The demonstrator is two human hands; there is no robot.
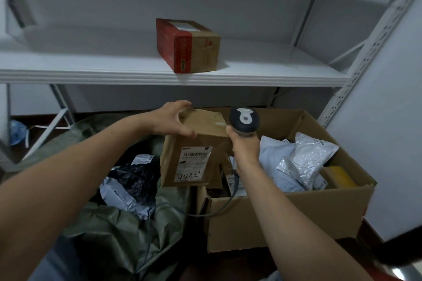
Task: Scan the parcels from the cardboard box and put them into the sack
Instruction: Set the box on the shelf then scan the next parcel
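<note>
My left hand (pixel 170 120) grips the top of a brown cardboard parcel (pixel 201 137), held upright between the sack and the box with its white barcode label (pixel 193 164) facing me. My right hand (pixel 243 147) is closed around the handle of a dark grey barcode scanner (pixel 244 119), just right of the parcel's top corner. The open cardboard box (pixel 285 212) at the right holds silver, white and yellow parcels (pixel 303 159). To the left, the green sack (pixel 109 230) lies open with black and grey mailer bags (pixel 130 180) inside.
A red and brown box (pixel 189 45) stands on the white shelf (pixel 159 75) above. The scanner's grey cable (pixel 182 212) trails over the sack and the box's edge. White shelf posts rise at the right, and a blue bag (pixel 17 132) lies at the far left.
</note>
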